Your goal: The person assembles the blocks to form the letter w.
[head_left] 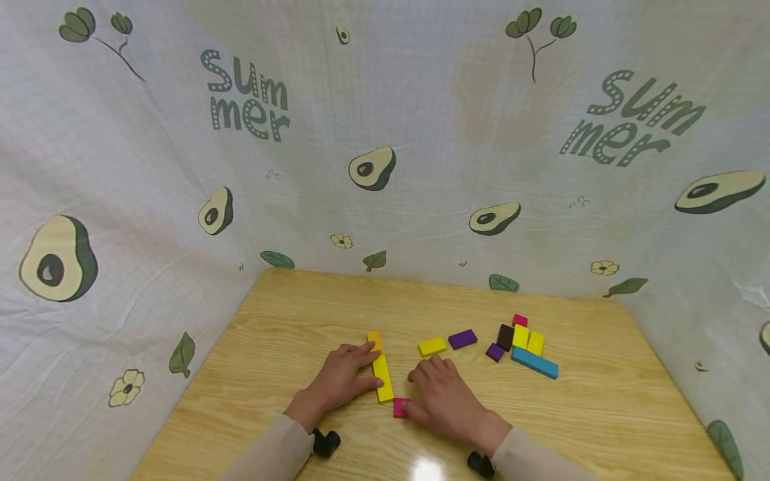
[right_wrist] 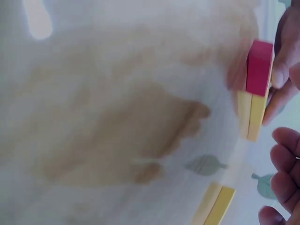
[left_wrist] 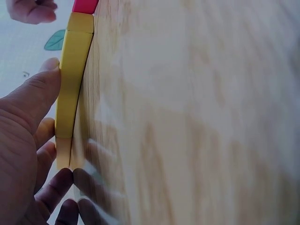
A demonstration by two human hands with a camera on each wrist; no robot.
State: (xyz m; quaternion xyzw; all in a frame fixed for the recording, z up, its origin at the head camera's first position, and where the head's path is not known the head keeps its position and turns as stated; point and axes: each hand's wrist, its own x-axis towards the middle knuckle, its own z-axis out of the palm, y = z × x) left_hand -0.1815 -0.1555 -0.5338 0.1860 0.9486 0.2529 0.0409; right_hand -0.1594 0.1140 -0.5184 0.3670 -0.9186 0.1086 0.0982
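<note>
Only the head view is taking in the far right group on the counter (head_left: 577,414): a blue bar (head_left: 534,363) lying beside yellow, dark and small purple pieces. It is also showing a longer purple block (head_left: 462,339) sitting near a loose yellow block (head_left: 432,346). The left wrist view is adding the side of the yellow strip (head_left: 382,379), where the left hand (head_left: 339,381) is setting its thumb near one end and its fingers toward the orange end. The right wrist view is bringing out the thickness of the pink block (head_left: 400,409), standing in front of the strip.

Left grip: thumb and fingers are lying spread along the strip, touching it without wrapping round. Right hand (head_left: 448,404): thumb is touching the pink block, fingers are bending loosely above the counter; this grip is enclosing nothing. The pink block is lying at the strip's near end, by the right thumb, between the two hands.
</note>
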